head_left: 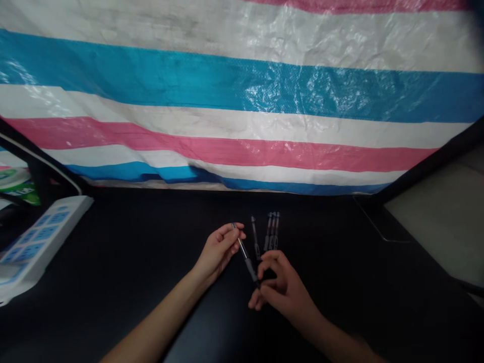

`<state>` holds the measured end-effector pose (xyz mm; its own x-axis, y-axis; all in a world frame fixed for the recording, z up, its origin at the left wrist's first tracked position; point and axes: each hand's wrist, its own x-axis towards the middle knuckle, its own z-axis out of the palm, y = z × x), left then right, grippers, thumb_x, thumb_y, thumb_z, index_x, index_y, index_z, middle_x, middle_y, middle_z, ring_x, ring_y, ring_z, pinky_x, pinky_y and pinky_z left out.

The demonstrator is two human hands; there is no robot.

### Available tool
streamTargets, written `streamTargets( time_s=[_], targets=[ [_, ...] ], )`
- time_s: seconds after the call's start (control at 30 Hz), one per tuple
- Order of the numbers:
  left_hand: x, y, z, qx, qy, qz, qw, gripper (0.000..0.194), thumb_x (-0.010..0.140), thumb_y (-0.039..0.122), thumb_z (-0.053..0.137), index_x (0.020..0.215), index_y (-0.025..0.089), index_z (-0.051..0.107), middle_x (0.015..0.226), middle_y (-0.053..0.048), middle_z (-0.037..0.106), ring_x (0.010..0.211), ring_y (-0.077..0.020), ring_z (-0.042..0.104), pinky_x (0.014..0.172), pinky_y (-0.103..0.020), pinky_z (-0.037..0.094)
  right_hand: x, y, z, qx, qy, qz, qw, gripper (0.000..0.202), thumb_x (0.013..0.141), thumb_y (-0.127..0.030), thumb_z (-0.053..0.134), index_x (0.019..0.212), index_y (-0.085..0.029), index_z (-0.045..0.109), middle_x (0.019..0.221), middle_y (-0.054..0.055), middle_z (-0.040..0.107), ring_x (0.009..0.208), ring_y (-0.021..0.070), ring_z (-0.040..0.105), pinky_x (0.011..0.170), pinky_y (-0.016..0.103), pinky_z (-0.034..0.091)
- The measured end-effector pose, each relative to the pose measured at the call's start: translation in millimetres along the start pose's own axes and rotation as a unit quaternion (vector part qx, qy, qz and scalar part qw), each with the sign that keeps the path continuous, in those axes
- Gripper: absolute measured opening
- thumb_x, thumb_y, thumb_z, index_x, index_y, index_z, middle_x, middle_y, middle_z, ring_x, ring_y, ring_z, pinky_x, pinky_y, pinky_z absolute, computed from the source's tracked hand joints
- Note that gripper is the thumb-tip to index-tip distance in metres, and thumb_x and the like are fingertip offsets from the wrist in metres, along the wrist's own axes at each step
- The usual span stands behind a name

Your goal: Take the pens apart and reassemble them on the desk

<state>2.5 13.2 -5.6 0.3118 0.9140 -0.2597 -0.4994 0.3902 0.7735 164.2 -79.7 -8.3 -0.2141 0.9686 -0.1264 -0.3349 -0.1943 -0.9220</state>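
Near the middle of the black table, my left hand (223, 247) pinches the upper end of a pen (245, 256) with a dark grip, which slants down to the right. My right hand (278, 282) is closed at the pen's lower end, its fingertips around the dark tip; the tip itself is mostly hidden. Just beyond the hands, a single pen (254, 237) lies on the table. To its right, several similar pens (271, 231) lie side by side, their near ends close to my right hand.
A white power strip with blue sockets (41, 237) lies at the left. Behind the black table (124, 242) hangs a striped plastic sheet (212, 121). A green and white package (20, 186) shows at the far left. Dark frame bars stand at both sides.
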Motion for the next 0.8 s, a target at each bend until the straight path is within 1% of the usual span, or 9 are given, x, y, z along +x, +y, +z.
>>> streamTargets(
  time_s=[0.07,0.13,0.23,0.3,0.47,0.6,0.67,0.73,0.8],
  targets=[
    [0,-1,0.5,0.001,-0.013,-0.012,1.0,0.035,0.07,0.03,0.08,0.097,0.01,0.07,0.074,-0.002,0.066,0.052,-0.0012,0.049,0.051,-0.011,0.04,2,2,-1,0.058,-0.033,0.06,0.996,0.045,0.074,-0.018,0.065,0.111,-0.023,0.041,0.088,-0.003,0.053,0.06,0.0189,0.071,0.053,0.027,0.054],
    [-1,-2,1.1,0.003,-0.027,-0.026,0.999,0.036,0.071,0.031,0.079,0.099,0.01,0.071,0.077,-0.004,0.067,0.055,-0.0026,0.051,0.054,-0.013,0.042,2,3,-3,0.107,-0.076,0.126,0.983,0.042,0.078,-0.028,0.064,0.114,-0.02,0.044,0.088,0.0,0.057,0.064,0.0212,0.072,0.054,0.029,0.055],
    [-4,-4,1.8,0.017,-0.051,-0.043,0.998,0.032,0.074,0.033,0.077,0.096,0.01,0.072,0.08,-0.007,0.069,0.059,-0.0048,0.054,0.057,-0.015,0.044,1,5,-5,0.144,-0.131,0.209,0.958,0.038,0.088,-0.042,0.054,0.112,-0.014,0.049,0.082,0.006,0.063,0.063,0.0218,0.071,0.05,0.027,0.053],
    [-5,-5,2.9,0.037,-0.064,-0.042,0.996,0.03,0.076,0.034,0.075,0.091,0.009,0.073,0.078,-0.008,0.07,0.055,-0.0044,0.051,0.053,-0.015,0.041,1,8,-6,0.141,-0.157,0.24,0.948,0.041,0.089,-0.048,0.051,0.106,-0.011,0.053,0.073,0.007,0.065,0.058,0.0205,0.07,0.045,0.023,0.051],
    [-7,-6,6.2,0.077,-0.048,-0.017,0.996,0.028,0.074,0.036,0.076,0.083,0.009,0.073,0.071,-0.007,0.07,0.049,-0.0038,0.045,0.045,-0.016,0.034,3,13,-6,0.109,-0.165,0.263,0.944,0.043,0.081,-0.053,0.058,0.083,-0.01,0.055,0.059,0.006,0.065,0.043,0.0155,0.064,0.035,0.016,0.041],
    [-6,-7,6.2,0.103,-0.036,-0.014,0.994,0.029,0.074,0.037,0.076,0.082,0.009,0.073,0.07,-0.007,0.07,0.048,-0.0039,0.045,0.045,-0.016,0.033,3,12,-6,0.082,-0.139,0.269,0.949,0.036,0.077,-0.046,0.062,0.076,-0.011,0.054,0.055,0.005,0.064,0.039,0.0141,0.061,0.033,0.015,0.038],
    [-6,-8,5.8,0.104,-0.04,-0.023,0.994,0.029,0.074,0.038,0.075,0.084,0.01,0.073,0.071,-0.007,0.07,0.049,-0.0044,0.046,0.046,-0.016,0.034,2,11,-6,0.071,-0.13,0.27,0.952,0.029,0.078,-0.039,0.063,0.078,-0.01,0.056,0.056,0.005,0.065,0.04,0.0143,0.062,0.034,0.015,0.039],
    [-6,-8,5.6,0.098,-0.047,-0.032,0.994,0.03,0.075,0.038,0.074,0.085,0.01,0.073,0.072,-0.007,0.069,0.051,-0.0049,0.048,0.048,-0.017,0.035,1,10,-6,0.078,-0.123,0.262,0.954,0.026,0.078,-0.033,0.064,0.089,-0.01,0.058,0.064,0.007,0.068,0.047,0.0155,0.066,0.039,0.017,0.043],
    [-7,-7,5.4,0.095,-0.055,-0.033,0.993,0.03,0.076,0.038,0.073,0.086,0.01,0.073,0.074,-0.007,0.069,0.053,-0.0052,0.049,0.05,-0.017,0.037,2,9,-6,0.11,-0.123,0.26,0.951,0.034,0.082,-0.037,0.062,0.102,-0.01,0.056,0.075,0.01,0.071,0.058,0.0185,0.07,0.045,0.02,0.048]
  ],
)
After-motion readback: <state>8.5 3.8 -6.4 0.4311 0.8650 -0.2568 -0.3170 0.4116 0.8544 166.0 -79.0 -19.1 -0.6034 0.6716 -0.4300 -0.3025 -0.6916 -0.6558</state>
